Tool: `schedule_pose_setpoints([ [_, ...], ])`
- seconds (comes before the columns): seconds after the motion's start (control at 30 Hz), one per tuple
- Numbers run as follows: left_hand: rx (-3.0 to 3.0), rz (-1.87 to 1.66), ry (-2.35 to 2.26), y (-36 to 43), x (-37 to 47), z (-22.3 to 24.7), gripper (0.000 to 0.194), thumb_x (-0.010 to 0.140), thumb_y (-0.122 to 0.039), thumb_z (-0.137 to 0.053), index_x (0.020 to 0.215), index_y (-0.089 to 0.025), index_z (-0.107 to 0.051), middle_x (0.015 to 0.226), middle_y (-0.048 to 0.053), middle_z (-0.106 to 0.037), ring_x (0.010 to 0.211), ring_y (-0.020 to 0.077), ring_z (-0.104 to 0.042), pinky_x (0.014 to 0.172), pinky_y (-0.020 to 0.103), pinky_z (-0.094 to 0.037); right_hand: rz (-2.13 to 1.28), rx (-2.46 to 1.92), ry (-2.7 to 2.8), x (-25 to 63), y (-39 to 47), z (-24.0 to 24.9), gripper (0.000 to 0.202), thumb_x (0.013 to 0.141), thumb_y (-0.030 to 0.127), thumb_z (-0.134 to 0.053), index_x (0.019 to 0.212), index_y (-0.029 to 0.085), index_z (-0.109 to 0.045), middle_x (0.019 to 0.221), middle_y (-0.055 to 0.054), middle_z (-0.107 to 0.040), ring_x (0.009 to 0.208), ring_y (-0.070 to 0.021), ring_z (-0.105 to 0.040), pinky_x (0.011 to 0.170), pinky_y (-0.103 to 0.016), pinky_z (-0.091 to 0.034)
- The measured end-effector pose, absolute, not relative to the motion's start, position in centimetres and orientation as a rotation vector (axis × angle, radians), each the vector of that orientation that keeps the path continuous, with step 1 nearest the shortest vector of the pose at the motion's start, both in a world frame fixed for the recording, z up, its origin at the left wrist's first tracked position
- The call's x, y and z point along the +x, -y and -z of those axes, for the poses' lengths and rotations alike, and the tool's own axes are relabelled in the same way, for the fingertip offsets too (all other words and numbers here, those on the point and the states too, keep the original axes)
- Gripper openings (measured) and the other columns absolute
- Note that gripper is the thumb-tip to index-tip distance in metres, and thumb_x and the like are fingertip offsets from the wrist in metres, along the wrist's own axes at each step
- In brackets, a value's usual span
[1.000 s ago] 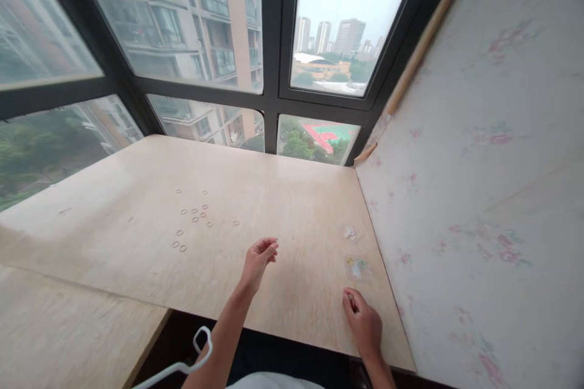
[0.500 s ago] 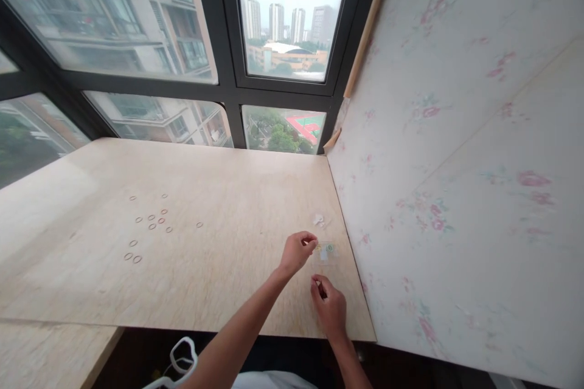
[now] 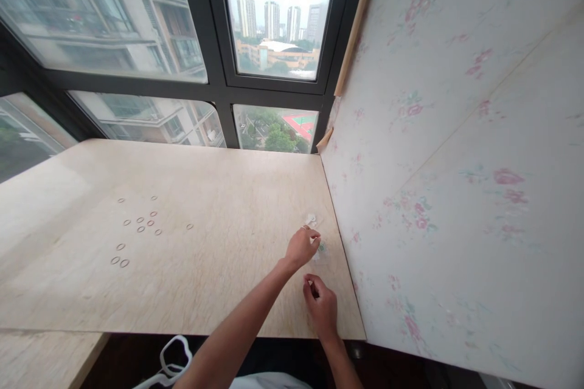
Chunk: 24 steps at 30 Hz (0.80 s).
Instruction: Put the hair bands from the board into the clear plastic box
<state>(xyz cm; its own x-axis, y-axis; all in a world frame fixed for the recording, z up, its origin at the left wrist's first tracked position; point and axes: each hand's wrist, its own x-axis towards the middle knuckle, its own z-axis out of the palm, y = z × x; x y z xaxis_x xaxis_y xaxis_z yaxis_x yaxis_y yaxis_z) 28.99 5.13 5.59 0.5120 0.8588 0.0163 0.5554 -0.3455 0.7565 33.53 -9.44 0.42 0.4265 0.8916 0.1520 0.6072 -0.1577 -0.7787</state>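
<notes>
My left hand (image 3: 302,246) is closed, fingers pinched and curled over the upper left of a small clear plastic pouch (image 3: 321,257). What it holds, if anything, is hidden. A green ring (image 3: 322,247) shows in the pouch, just right of the fingertips. Beyond the hand lie small white bits (image 3: 311,219), too small to name. Nearer the table's front edge, my right hand (image 3: 323,307) is closed with thumb and fingertips together. I cannot make out anything in it. Several thin rings (image 3: 140,220) lie scattered on the left part of the table, one of them reddish.
The pale wood-patterned tabletop (image 3: 219,279) runs back to a dark-framed window (image 3: 269,90). A wall with flowered paper (image 3: 433,206) borders it on the right. Below the front edge at left hangs a white looped object (image 3: 176,355).
The view has shifted slightly, so the scene sits further left. My left hand has moved right over the pouch, covering a yellow ring that showed there. My right hand keeps nearly the same place.
</notes>
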Motion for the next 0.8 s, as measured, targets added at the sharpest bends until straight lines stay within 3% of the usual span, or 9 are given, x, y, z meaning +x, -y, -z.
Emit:
schedule_pose_setpoints([
  [0.33, 1.889, -0.793, -1.326, -5.5, 19.5, -3.8, 0.02, 0.083, -0.018, -0.051, 0.086, -0.016, -0.07, 0.085, 0.004, -0.067, 0.064, 0.0118, -0.055, 0.068, 0.026, -0.044, -0.411, -1.854, 1.32, 33.7, 9.6, -0.4, 0.048, 0.088, 0.054, -0.042, 0.087, 0.015, -0.071, 0.054, -0.002, -0.061, 0.048, -0.0159, -0.057, 0.049, -0.022, -0.042],
  [0.8, 1.785, -0.997, -1.743, -1.8, 5.8, -1.4, 0.019, 0.087, -0.021, -0.045, 0.085, -0.018, -0.064, 0.083, 0.004, -0.063, 0.07, 0.0145, -0.056, 0.068, 0.027, -0.042, -0.602, -1.961, 1.306, 34.6, 9.6, 1.5, 0.049, 0.071, 0.063, -0.054, 0.085, 0.019, -0.072, 0.056, -0.001, -0.062, 0.052, -0.0169, -0.06, 0.05, -0.022, -0.047],
])
